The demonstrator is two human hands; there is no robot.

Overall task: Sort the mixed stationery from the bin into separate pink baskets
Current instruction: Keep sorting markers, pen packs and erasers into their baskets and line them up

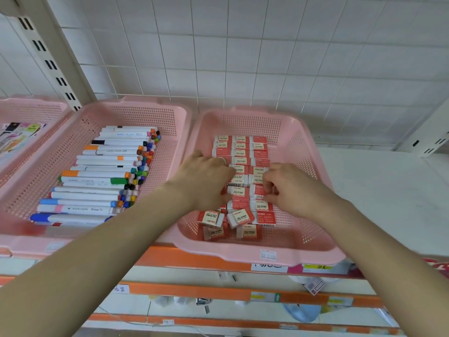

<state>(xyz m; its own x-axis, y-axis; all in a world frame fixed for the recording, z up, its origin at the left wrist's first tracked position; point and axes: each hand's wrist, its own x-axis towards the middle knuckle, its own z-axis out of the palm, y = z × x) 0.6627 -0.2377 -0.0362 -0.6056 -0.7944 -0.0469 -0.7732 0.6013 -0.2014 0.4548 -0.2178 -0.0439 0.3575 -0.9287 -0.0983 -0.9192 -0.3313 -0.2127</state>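
Two hands meet over erasers [240, 147] in a pink basket [243, 251], right hand [291, 190] pinching one, left hand [206, 181] with curled fingers [224, 164] covering others, its grip unclear.

The baskets [145, 113] are pale pink with a fine square-hole mesh. The erasers [240, 147] wear red-and-cream sleeves printed "2B" in black. The markers [97, 176] have white barrels with orange, blue, green, black and pink bands and caps. The shelf [376, 203] is white, its edge strip [194, 260] orange. The far-left packets [19, 135] seem multicoloured, though blurred.
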